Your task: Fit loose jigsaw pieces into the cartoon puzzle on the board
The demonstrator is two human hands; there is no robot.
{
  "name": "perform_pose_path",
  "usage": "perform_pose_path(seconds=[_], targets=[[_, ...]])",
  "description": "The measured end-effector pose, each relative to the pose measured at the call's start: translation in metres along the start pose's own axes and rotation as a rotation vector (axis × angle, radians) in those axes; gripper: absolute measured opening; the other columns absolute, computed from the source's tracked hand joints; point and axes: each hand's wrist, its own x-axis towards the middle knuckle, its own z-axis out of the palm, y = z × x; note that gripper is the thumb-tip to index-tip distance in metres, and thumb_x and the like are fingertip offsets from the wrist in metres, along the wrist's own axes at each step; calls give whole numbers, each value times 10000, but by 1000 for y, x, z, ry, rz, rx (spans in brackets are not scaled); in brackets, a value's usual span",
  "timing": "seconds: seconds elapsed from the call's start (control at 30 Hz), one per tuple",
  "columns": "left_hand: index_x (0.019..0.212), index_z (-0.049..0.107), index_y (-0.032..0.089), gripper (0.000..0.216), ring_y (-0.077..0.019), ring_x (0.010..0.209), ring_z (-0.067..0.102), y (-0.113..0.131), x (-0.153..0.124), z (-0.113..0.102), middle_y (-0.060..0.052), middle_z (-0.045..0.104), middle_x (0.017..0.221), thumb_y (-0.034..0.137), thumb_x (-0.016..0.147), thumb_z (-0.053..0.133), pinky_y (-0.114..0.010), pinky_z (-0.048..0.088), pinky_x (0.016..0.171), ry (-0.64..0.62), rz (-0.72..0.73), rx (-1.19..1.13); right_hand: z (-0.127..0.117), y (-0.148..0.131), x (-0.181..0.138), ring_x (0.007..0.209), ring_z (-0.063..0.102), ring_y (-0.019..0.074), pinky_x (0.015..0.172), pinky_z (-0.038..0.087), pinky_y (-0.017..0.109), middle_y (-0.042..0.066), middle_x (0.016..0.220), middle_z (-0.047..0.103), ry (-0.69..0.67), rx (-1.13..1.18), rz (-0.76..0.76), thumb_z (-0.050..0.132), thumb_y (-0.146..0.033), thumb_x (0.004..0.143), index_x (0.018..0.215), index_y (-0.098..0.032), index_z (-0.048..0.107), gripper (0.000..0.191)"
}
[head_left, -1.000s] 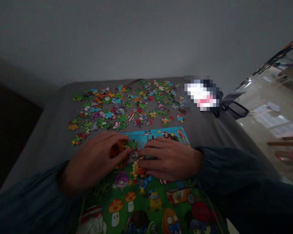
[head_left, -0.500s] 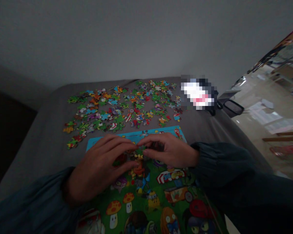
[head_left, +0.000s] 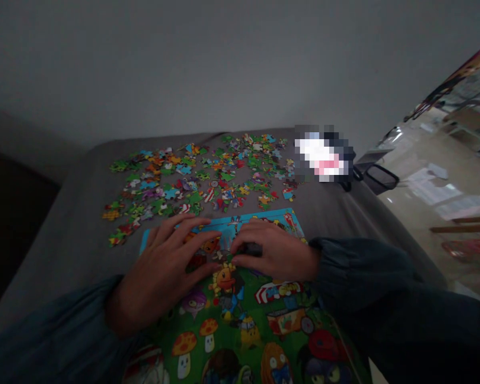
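Jigsaw board, printed with cartoon characters on green, its far part resting on a grey cloth and its near part running out at the bottom of the view. A light-blue border marks its far edge. The left hand rests palm down over the board's upper left, relaxed and spread, with the thumb well apart from the forefinger. The right hand lies over the upper right, fingers and thumb curved towards each other; whether a piece is pinched between them cannot be told. The fingertips of the two hands are near one another, just above a sunflower-headed figure.

Nearer the person, the print shows two orange-capped mushrooms, a wheeled cart, a brown figure with a blue bow tie and a purple face under a red cap.

Beyond the board, loose jigsaw pieces lie scattered in a broad, many-coloured band, many touching or overlapping. To their right is an item hidden by pixelation, beside a dark loop-shaped frame. Both forearms wear dark blue-green sleeves. A plain grey wall stands behind; a pale, glossy floor shows at right.
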Motion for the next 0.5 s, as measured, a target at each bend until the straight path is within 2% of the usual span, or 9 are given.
perform_pose_path(seconds=[0.13,0.27,0.37,0.5], targets=[[1271,642,356,505,-373,1357,453,1,0,-1,-56,621,1361,693,920,507,-633,433,1075,-17,-13,-5,4,-1,0,953,571,195,849,408,324,38,939,662,19,-50,58,751,-229,895,899,-174,708,71],[1298,635,369,496,-371,1348,471,-3,2,-4,-49,625,1368,677,930,507,-622,419,1090,-13,-26,-1,3,-3,1,929,562,189,841,396,318,28,909,652,16,-52,83,775,-211,872,870,-166,690,97],[1343,611,362,508,-370,1318,499,-10,2,-7,-59,627,1363,656,944,499,-615,426,1076,6,-54,16,2,-2,1,906,567,177,830,400,303,22,902,650,70,-13,71,794,-221,854,895,-163,677,137],[1249,675,345,440,-384,1322,488,-17,2,-8,-72,617,1376,627,944,529,-628,436,1048,-12,-32,30,3,0,1,848,563,157,827,401,299,17,861,645,160,24,35,676,-233,941,904,-160,663,82]])
